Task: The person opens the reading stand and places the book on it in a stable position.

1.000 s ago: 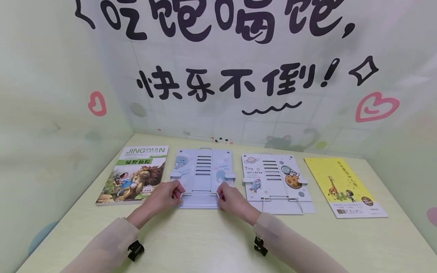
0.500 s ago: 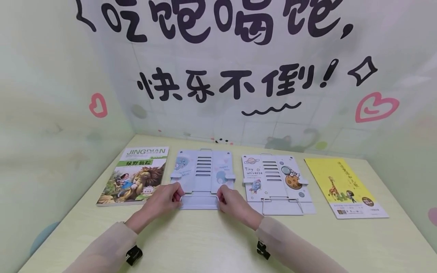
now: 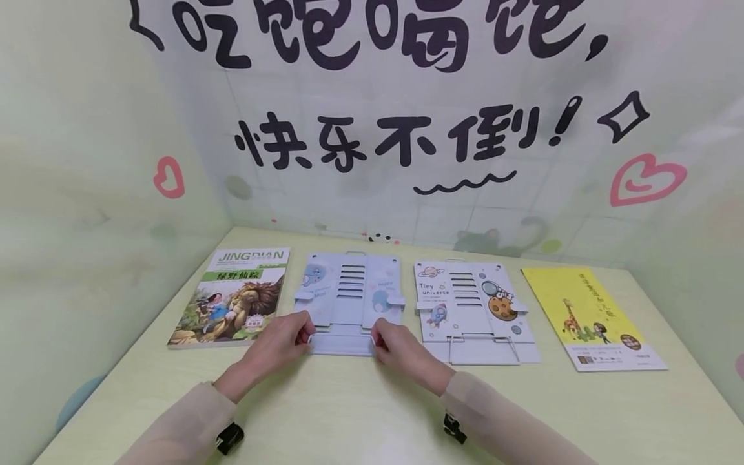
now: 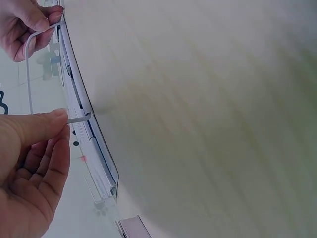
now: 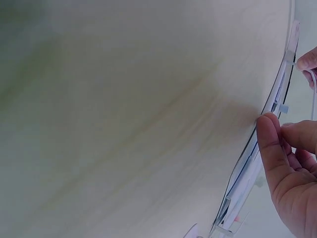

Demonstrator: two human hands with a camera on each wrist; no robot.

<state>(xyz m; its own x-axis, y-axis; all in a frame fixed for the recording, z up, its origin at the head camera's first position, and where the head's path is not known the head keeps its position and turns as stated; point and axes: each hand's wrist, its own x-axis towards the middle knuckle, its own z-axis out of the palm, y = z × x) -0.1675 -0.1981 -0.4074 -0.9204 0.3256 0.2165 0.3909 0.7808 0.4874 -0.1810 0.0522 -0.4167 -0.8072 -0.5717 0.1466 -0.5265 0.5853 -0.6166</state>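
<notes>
A pale blue book stand lies flat on the table, with slots down its middle and cartoon prints on both sides. A white wire bracket stands up from its near edge. My left hand pinches the left side of this bracket between thumb and fingers. On the right side, my right hand pinches the bracket; its fingers hide that part of the wire. In the left wrist view, the wire's lower end meets the stand's edge.
Right of it lies a white book stand with space prints and its own wire bracket folded out. A picture book with a lion lies at left, a yellow book at far right. Behind the table rises a printed wall.
Both hands keep their pinch on the wire bracket. Its crossbar has come slightly toward me and the hands have shifted a little with it. The stands and books have not moved.
</notes>
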